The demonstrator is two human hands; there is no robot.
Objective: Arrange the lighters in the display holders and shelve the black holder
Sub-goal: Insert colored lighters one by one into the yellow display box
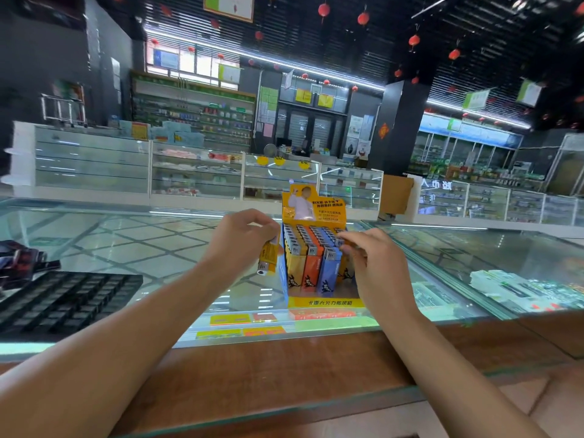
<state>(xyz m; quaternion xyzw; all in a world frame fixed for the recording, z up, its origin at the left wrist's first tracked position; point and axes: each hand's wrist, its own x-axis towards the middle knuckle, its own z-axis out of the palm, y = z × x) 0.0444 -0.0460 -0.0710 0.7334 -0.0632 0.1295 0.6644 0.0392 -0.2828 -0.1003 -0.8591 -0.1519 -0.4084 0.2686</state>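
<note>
A yellow and blue cardboard display holder (316, 302) stands on the glass counter, filled with rows of yellow, orange and blue lighters (311, 263). My left hand (240, 238) grips a yellow lighter (268, 259) upside down, just left of the holder. My right hand (369, 260) is at the holder's right side, its fingertips pinching the top of a lighter in the right-hand row. A black holder (63, 300) with many empty square slots lies flat on the counter at the left.
The glass counter (158, 245) runs left and right, with a wooden edge (284, 358) near me. A dark object (22, 260) sits at the far left. Boxed goods lie under the glass. Display cabinets (196, 172) and shelves stand across the aisle.
</note>
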